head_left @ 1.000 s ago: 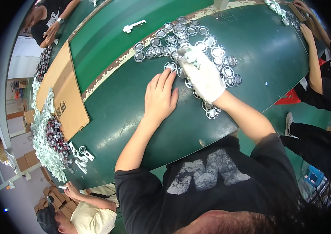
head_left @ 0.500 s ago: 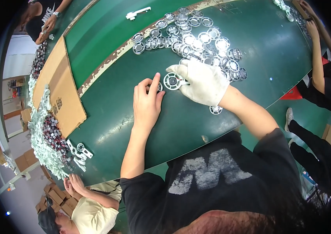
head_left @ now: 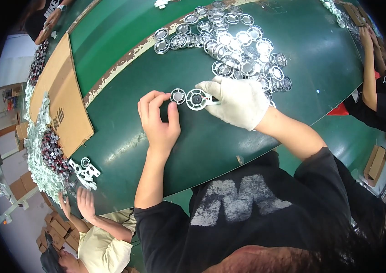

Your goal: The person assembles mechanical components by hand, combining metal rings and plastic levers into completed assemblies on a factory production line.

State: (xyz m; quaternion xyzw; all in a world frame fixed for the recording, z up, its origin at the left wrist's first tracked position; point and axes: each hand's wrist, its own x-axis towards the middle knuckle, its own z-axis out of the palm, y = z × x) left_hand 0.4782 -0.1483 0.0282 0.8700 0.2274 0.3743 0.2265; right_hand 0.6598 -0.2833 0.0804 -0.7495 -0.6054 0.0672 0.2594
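My right hand (head_left: 239,103), in a white glove, grips the short handle of a white ring-headed fan housing (head_left: 196,99). A dark round motor with a red wire sits in the middle of its ring. My bare left hand (head_left: 159,117) pinches the left edge of a small spoked fan cover (head_left: 178,96) between fingers and thumb. Cover and housing lie side by side, almost touching, just above the green table (head_left: 134,159). Beyond the glove spreads a heap of similar round spoked covers (head_left: 235,44), silvery and shiny; the glove hides its near edge.
At the left, a cardboard sheet (head_left: 61,100) stands beside piles of white plastic parts (head_left: 38,159) and small dark motors (head_left: 55,150). Several loose white housings (head_left: 84,170) lie near a co-worker's hands (head_left: 85,203). Other people work at the far left and right.
My left hand has shifted left and down, uncovering more of the cover it holds. The housing in my right hand has moved slightly left. The co-worker's hands at lower left have parted.
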